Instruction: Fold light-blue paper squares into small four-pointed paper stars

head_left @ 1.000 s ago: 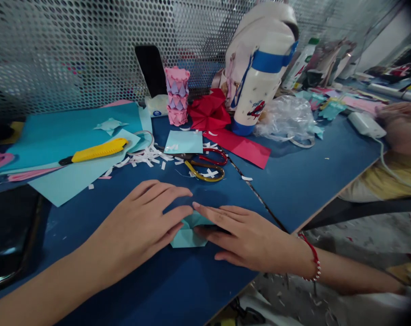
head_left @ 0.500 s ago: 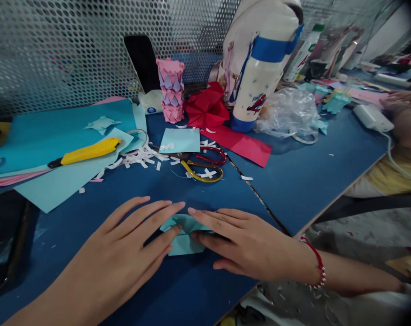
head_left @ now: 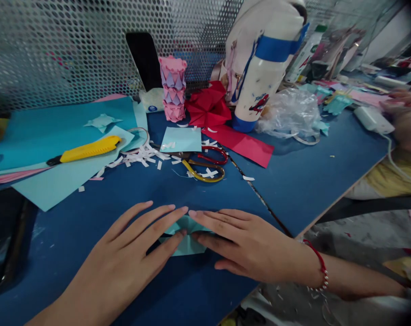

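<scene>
- Two hands meet over one small piece of folded light-blue paper (head_left: 188, 249), which lies on the blue table (head_left: 151, 290) at the near side, a little left of centre.
- The left hand (head_left: 134, 246) is palm down with its fingers stretched and spread; one fingertip rests near the middle of the folds.
- The right hand (head_left: 253, 242) reaches in from the right, fingers extended over the paper's right side; whether they pinch a flap or only press it cannot be told, since they cover it.
- For a clean fold, it would seem best to let one hand pin the middle while the other flattens outward, with even, light pressure from both sides.
- Edges should be matched before any crease is pressed hard; thin paper would likely skew if the hands pulled unevenly.
- Beyond the hands, the scissors (head_left: 205, 179) lie well apart from the work, among white paper scraps (head_left: 142, 156); keeping such scraps out from under the folds should help creases stay sharp.
</scene>
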A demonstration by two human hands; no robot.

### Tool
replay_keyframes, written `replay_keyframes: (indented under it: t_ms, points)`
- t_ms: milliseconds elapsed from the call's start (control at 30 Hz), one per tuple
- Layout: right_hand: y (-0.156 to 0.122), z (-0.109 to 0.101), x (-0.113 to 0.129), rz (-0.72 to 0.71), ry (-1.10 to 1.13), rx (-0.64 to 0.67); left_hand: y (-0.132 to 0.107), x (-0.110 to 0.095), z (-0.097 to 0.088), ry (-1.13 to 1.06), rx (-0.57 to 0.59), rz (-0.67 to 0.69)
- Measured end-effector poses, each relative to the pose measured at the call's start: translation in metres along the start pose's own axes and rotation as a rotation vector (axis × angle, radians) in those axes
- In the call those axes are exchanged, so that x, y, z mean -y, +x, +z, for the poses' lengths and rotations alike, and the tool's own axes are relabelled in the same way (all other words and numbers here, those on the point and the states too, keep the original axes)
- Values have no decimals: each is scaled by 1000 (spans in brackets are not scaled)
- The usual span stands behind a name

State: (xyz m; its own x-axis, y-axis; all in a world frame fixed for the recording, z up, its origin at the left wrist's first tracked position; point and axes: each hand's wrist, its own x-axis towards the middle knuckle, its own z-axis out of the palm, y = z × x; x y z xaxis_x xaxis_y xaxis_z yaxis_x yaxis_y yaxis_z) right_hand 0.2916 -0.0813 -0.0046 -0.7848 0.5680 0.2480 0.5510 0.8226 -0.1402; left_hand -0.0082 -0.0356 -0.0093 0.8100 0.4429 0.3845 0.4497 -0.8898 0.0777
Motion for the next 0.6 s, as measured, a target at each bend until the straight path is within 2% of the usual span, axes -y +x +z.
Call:
replay_keyframes:
  t_ms: [200,433,600]
  points:
    - [0,-3,0,-8,-24,3,0,-6,-2,4,-9,-19]
    - [-1,-1,-1,-14,-21,42,-8,3,-3,-85,51,-13]
    - [1,-1,-1,-10,2,52,-14,3,2,-100,51,-43]
